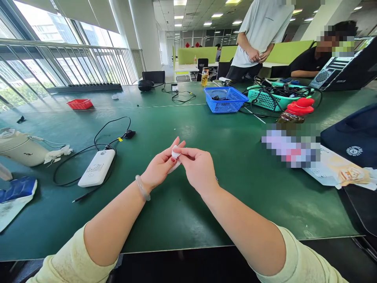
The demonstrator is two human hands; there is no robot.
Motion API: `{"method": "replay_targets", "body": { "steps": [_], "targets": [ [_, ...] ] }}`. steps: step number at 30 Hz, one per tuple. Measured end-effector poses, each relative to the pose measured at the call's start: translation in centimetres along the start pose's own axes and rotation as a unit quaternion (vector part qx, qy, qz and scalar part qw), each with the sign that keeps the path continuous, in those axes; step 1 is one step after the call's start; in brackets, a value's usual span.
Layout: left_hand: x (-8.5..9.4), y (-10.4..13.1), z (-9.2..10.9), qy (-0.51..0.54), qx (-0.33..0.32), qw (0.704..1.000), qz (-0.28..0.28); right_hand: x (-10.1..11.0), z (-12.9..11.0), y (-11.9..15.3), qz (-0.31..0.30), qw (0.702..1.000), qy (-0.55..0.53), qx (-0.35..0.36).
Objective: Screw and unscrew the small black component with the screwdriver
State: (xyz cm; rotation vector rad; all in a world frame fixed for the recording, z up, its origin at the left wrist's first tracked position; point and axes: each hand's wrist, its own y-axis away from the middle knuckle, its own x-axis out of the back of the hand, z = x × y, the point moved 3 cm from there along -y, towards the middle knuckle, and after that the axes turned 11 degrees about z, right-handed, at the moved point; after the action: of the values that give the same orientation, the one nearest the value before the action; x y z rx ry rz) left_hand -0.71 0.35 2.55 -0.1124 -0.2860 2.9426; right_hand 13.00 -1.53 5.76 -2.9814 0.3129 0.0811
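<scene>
My worry is a slip: I see only fingertip and thumb pressure on the small white object (pixel 174 152), and if either pinch slackens, I'd expect it to drop onto the green table (pixel 182 220). The fingers also cover much of it, so I could misjudge its angle. The right hand (pixel 199 167) has thumb and index finger closed on it from the right, the other fingers curled. The left hand (pixel 160 165) presses its thumb against it from the left, fingers nearly straight behind. White shows below the thumb too; I can't tell whether that's one piece or two. The object sits above the table's middle. Outward, I have a white power bank (pixel 97 168) on the left, a blue basket (pixel 226 106) on the far side, and a red-lidded jar (pixel 299 108) to the far right.
</scene>
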Motion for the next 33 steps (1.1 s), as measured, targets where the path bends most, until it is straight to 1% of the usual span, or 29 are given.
{"method": "replay_targets", "body": {
  "steps": [2,5,8,13,17,20,23,25,27,30,32,33],
  "targets": [
    [0.1,-0.1,0.4,-0.06,-0.005,0.998,0.023,0.2,0.2,-0.2,-0.015,1.0,-0.015,-0.015],
    [-0.4,-0.1,0.8,-0.133,-0.007,0.988,0.081,0.3,0.5,-0.5,-0.022,0.998,-0.04,-0.041],
    [-1.2,0.1,0.9,-0.133,-0.011,0.982,0.136,0.2,0.7,-0.4,-0.006,0.997,-0.056,-0.057],
    [-2.1,0.5,1.3,-0.129,-0.046,0.964,0.227,-0.7,1.1,-0.1,0.032,0.996,-0.056,-0.061],
    [-1.9,0.6,1.7,-0.175,-0.066,0.941,0.282,-1.4,1.5,0.5,0.046,0.997,-0.048,-0.044],
    [-1.5,0.4,1.4,-0.177,-0.048,0.934,0.306,-1.9,1.6,1.1,0.049,0.998,-0.031,-0.008],
    [-1.1,0.1,0.8,-0.107,0.013,0.944,0.311,-2.0,1.7,1.5,0.051,0.998,-0.002,0.029],
    [-1.1,-0.2,0.5,-0.053,0.065,0.951,0.298,-1.9,1.7,1.3,0.042,0.998,0.016,0.045],
    [-1.1,-0.4,0.4,-0.001,0.103,0.956,0.276,-1.4,1.6,0.7,0.04,0.997,0.038,0.053],
    [-1.3,-0.5,0.5,0.081,0.115,0.966,0.217,-0.3,1.4,-0.4,0.063,0.991,0.096,0.069],
    [-1.4,-0.5,0.4,0.103,0.109,0.971,0.185,0.2,1.4,-0.9,0.052,0.983,0.148,0.091],
    [-1.4,-0.5,0.3,0.095,0.105,0.973,0.182,0.3,1.3,-1.1,0.037,0.979,0.169,0.104]
  ]
}}
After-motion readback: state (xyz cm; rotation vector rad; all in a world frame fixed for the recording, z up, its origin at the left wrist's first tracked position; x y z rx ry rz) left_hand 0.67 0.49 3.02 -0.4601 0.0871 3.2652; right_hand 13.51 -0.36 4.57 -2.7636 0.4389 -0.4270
